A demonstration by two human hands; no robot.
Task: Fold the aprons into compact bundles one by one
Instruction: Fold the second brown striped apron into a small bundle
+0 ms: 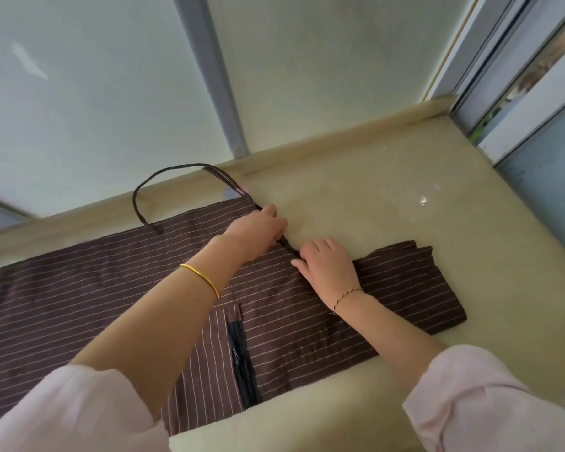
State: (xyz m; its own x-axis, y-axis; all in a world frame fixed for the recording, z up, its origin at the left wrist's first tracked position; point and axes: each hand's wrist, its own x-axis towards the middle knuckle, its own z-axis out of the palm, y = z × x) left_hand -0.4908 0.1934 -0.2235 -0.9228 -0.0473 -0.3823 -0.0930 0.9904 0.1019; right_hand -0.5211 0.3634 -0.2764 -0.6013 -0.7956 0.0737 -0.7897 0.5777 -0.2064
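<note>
From the head camera, one brown apron point(95, 295) of thin woven cloth with fine pale pinstripes lay spread flat on the glossy beige floor point(388, 190), its right end folded over in layers. One dark zipper point(240, 357) ran down its pocket, and one narrow neck strap point(163, 172) looped toward the skirting. The left hand point(258, 228) pinched a thin dark tie point(287, 244) with curled fingers. The right hand point(330, 265) pressed flat on the cloth, fingers nearly straight.
</note>
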